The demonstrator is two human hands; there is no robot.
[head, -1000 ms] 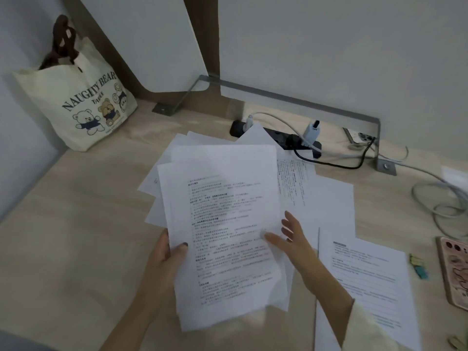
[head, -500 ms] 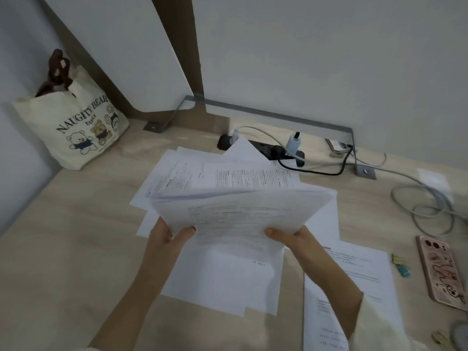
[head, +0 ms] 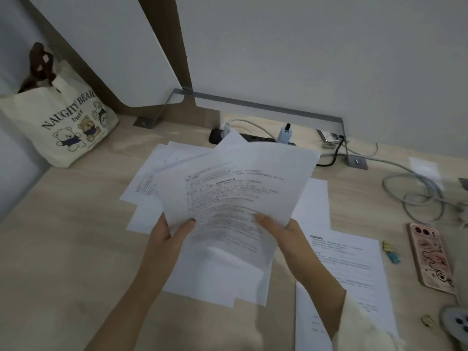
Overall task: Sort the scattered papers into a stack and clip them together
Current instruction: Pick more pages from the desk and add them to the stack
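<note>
The fanned bundle of white printed sheets [head: 235, 188], level a moment ago, is tilted up, pinched by the left hand [head: 166, 239] and right hand [head: 283, 231]; squaring is judged next.

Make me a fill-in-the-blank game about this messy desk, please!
1. The left hand and right hand grip one bundle of ____.
2. The words on the tote bag say Naughty ____.
3. The pink phone lies on the ____ side of the desk.
4. The little clips lie between a printed sheet and the ____.

Missing words: papers; Bear; right; phone.
</note>
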